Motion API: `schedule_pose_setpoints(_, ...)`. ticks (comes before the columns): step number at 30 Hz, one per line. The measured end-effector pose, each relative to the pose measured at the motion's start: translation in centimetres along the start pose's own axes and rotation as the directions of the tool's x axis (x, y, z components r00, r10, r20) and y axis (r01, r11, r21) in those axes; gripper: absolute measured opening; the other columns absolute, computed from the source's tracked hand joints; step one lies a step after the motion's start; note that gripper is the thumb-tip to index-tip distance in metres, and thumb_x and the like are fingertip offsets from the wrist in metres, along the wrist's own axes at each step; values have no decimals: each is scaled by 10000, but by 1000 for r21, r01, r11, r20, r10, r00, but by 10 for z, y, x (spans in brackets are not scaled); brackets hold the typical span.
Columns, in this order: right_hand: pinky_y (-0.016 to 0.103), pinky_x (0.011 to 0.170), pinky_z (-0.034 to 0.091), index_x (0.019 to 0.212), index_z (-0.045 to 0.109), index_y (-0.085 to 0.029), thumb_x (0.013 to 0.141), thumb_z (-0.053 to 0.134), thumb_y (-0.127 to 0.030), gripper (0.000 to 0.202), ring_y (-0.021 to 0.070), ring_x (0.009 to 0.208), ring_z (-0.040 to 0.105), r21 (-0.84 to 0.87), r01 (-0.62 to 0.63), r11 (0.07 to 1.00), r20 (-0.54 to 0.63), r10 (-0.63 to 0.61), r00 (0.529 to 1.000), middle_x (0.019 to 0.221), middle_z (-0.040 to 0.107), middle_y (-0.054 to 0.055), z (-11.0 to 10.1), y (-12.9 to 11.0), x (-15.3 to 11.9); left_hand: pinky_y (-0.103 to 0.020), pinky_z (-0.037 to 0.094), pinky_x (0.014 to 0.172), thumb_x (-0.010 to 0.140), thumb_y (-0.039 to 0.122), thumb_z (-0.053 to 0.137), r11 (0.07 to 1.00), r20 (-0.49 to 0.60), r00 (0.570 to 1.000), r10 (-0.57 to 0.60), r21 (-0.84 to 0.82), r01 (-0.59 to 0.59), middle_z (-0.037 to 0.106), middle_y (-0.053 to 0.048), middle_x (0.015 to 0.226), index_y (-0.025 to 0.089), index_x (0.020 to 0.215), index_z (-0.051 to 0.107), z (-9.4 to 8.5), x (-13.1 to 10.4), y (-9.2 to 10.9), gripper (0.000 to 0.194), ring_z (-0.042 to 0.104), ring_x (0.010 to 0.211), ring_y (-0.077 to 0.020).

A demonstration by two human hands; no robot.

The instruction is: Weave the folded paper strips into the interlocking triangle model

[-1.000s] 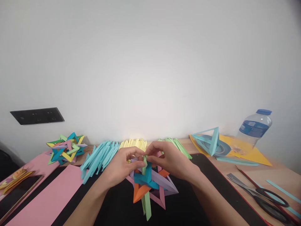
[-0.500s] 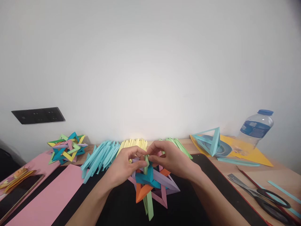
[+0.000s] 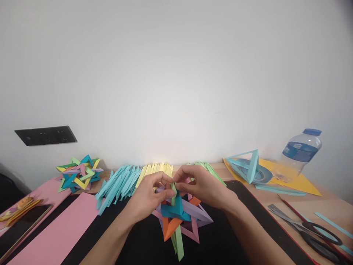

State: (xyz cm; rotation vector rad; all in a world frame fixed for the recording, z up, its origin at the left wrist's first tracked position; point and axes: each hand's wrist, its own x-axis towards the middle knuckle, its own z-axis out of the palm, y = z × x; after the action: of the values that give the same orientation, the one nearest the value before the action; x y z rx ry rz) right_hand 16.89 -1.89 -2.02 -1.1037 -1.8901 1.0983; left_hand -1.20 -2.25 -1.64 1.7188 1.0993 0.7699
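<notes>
In the head view, a many-pointed folded-paper star (image 3: pixel 187 215) in orange, teal, lilac, pink and light green hangs over the black mat (image 3: pixel 143 243). My left hand (image 3: pixel 150 193) pinches a light green paper strip (image 3: pixel 173 195) at the star's top between thumb and fingers. My right hand (image 3: pixel 200 186) closes on the same strip from the other side, its fingertips meeting those of the left. A lower green strip points down toward me. Both hands partly hide the star's upper part.
Behind lie blue folded strips (image 3: pixel 121 186), yellow strips (image 3: pixel 154 171) and green strips (image 3: pixel 211 171). A finished paper star (image 3: pixel 79 173) and pink sheet (image 3: pixel 55 232) are left. Right are a blue paper frame (image 3: pixel 252 167), tape roll (image 3: pixel 264 176), bottle (image 3: pixel 302 151) and scissors (image 3: pixel 306 224).
The star has shifted slightly right and down and turned a little. Both hands stay pinched at its top, fingertips slightly adjusted.
</notes>
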Motion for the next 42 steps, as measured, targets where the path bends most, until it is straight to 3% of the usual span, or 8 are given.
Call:
schedule_pose_setpoints(8,245,591,501,803,633,-170,762,561,-157,83,142,666,622,-11,11,1000,-3,-11,1000,727,637,20,-2,0,-1,-233,428,528,691,286,709,1000,-16,1000,-25,-11,25,589,9,686,174,801,580,2,0,-3,203,543,608,-136)
schedule_pose_setpoints(13,233,557,469,752,625,-184,763,564,-185,62,150,687,602,-113,37,993,-61,-44,997,728,642,15,-3,-1,-4,-252,439,548,711,304,680,999,-25,1000,-19,30,20,590,10,685,184,833,597,0,1,-3,190,562,648,-158)
schedule_pose_setpoints(23,270,574,440,574,678,-178,779,576,-242,237,203,724,605,-312,-40,949,-176,-16,984,805,690,79,8,-12,-8,-275,444,600,713,270,667,995,-86,996,-13,95,21,629,-11,698,186,840,636,6,0,0,156,567,699,-181)
schedule_pose_setpoints(30,288,621,442,596,622,-175,787,557,-238,211,219,807,590,-361,-113,926,-223,32,974,837,662,80,12,-13,-7,-283,456,631,726,264,644,994,-102,995,16,106,-5,632,-21,751,183,801,645,10,1,0,110,556,681,-171)
schedule_pose_setpoints(36,276,618,449,551,583,-176,754,549,-169,206,209,794,597,-305,-98,947,-216,31,976,832,660,72,11,-12,-6,-282,446,619,714,313,667,996,-140,990,-2,84,14,592,-18,759,178,827,642,13,1,-1,178,556,697,-179)
schedule_pose_setpoints(42,275,638,459,546,599,-176,751,560,-197,210,205,797,603,-260,-86,962,-198,34,980,841,673,71,7,-9,-4,-306,445,670,794,378,593,993,-107,994,13,121,0,612,-46,837,182,911,642,12,-1,-1,234,572,793,-209)
